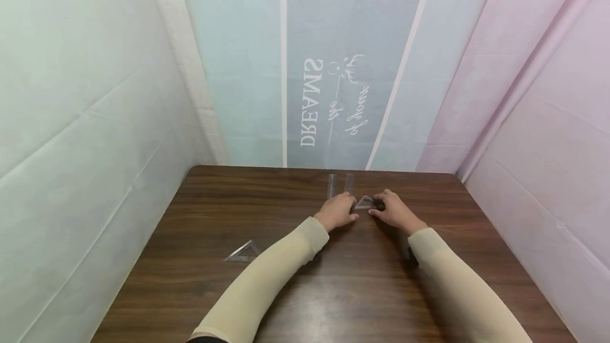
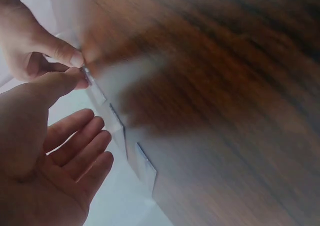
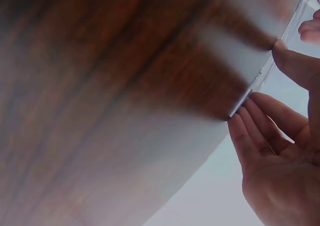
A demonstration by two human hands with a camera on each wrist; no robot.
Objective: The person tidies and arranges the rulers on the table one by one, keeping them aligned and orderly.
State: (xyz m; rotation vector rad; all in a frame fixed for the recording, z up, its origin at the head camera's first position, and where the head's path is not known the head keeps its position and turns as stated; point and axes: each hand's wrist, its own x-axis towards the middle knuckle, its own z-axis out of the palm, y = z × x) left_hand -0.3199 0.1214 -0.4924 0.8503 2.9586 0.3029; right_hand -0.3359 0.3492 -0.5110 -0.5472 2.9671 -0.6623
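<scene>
In the head view, my right hand [image 1: 394,209] is at the right side of a small clear set square [image 1: 364,204], holding it between thumb and fingers against the tabletop. The right wrist view shows the thumb [image 3: 285,58] and fingertips [image 3: 240,110] spaced along its clear edge. My left hand [image 1: 337,210] is just left of that set square, close in front of two clear rulers, a left one [image 1: 332,186] and a right one [image 1: 350,183]. Its fingers [image 2: 82,133] are spread and relaxed in the left wrist view, while its thumb overlaps the set square's end.
A second, larger clear set square [image 1: 244,252] lies at left on the dark wood table [image 1: 324,300], partly behind the left sleeve. Beyond the table's far edge hangs a printed cloth [image 1: 333,30]. Pale cloth walls stand on both sides.
</scene>
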